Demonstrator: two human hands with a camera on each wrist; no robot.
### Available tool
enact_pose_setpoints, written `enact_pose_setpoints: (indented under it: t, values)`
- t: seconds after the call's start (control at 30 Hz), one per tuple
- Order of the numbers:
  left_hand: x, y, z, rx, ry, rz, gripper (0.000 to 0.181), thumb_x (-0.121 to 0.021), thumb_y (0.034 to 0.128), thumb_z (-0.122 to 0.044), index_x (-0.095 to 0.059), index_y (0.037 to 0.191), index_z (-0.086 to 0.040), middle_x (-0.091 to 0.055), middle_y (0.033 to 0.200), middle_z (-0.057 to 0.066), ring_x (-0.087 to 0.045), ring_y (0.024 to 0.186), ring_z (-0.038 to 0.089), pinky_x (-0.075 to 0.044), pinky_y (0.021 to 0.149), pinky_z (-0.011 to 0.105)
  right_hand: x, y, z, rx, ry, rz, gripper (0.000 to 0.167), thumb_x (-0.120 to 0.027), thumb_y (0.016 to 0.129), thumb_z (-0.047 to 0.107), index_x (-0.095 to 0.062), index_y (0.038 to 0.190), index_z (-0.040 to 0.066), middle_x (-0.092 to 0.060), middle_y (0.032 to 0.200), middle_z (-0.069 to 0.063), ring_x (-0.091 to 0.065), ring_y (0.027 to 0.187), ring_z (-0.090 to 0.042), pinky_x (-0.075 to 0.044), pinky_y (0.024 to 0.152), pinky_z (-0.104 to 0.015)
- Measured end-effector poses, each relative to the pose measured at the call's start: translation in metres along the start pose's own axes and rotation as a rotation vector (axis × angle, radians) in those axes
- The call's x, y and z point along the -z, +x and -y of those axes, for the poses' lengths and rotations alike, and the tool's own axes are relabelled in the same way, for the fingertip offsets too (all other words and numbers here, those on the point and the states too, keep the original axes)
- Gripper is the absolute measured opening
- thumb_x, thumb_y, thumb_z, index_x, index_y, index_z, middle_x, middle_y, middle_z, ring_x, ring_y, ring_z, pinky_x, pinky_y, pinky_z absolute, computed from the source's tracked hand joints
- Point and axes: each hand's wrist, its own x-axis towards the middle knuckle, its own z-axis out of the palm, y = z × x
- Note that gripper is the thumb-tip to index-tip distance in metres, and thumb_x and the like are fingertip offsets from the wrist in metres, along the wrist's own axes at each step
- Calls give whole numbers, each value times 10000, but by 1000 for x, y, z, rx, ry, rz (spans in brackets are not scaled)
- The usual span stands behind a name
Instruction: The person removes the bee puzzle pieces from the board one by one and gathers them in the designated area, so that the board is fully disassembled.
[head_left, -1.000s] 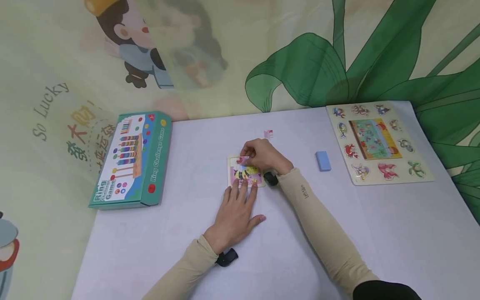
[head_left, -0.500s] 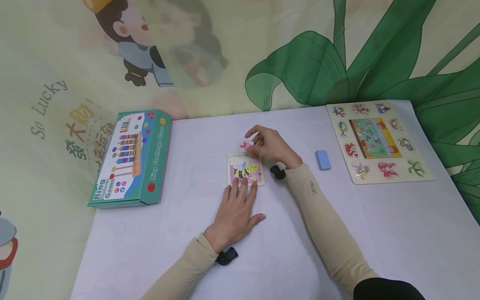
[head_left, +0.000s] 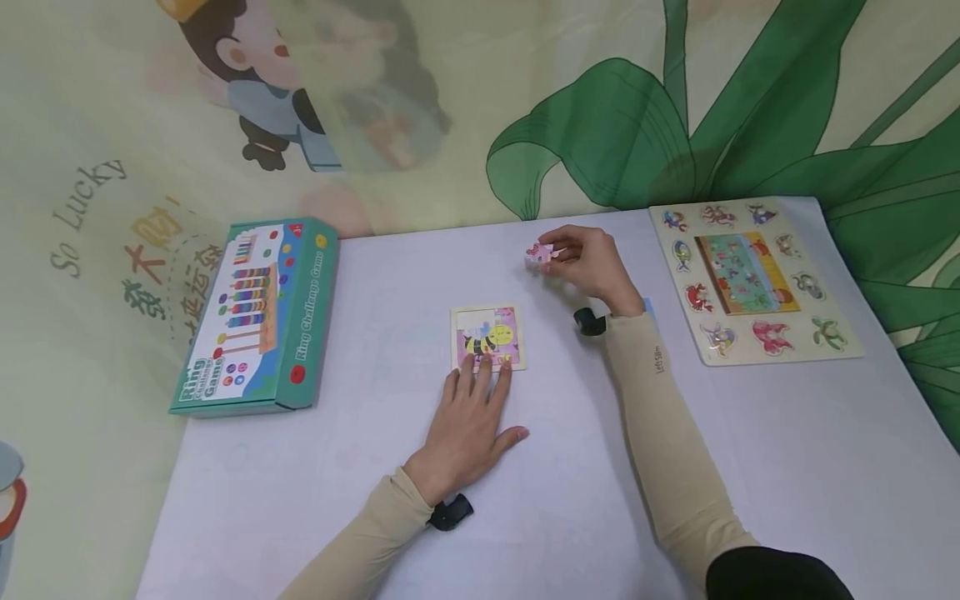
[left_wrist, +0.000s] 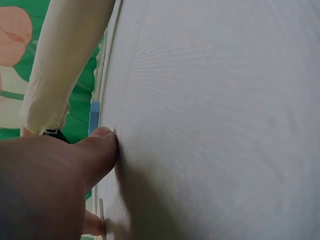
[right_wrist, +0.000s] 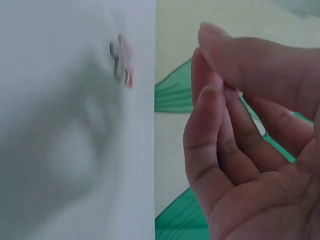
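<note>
A framed bee puzzle [head_left: 488, 337] lies flat, with a bare pale patch at its upper left. My left hand [head_left: 467, 425] rests across its lower edge, fingers spread; in the left wrist view the thumb of that hand [left_wrist: 65, 170] touches the white cloth. Up and to the right, my right hand [head_left: 588, 262] has thumb and index at a pink puzzle piece [head_left: 541, 253]. The right wrist view shows a small pink piece [right_wrist: 129, 62] by the cloth, apart from the bent fingers of the right hand [right_wrist: 255, 125]; whether they pinch anything is hidden.
A green ring game box [head_left: 306, 325] lies at the left. At the right is a wooden board with sea-animal pieces [head_left: 678, 321]. A blue block [head_left: 649, 308] is mostly covered by the right forearm. Behind the table hangs a printed curtain [head_left: 465, 100].
From the top of the puzzle, my right hand has moved up and right to where a loose piece lay, carrying a pink piece partway. The puzzle's upper left is uncovered. My left hand stays put.
</note>
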Motion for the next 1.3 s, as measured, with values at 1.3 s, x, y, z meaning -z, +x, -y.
enact_pose_setpoints:
  t: [1.3]
  values:
    - [-2, -1, 0, -13, 5, -36, 879, -587, 1024, -616, -370, 1630, -17, -371, 1644, 283, -299, 1549, 505, -315, 1222, 614, -5, 14, -27, -227, -183, 13, 344, -684, 995, 6, -700, 1337, 36, -620, 1331, -223, -536, 1078, -339, -465, 947, -450]
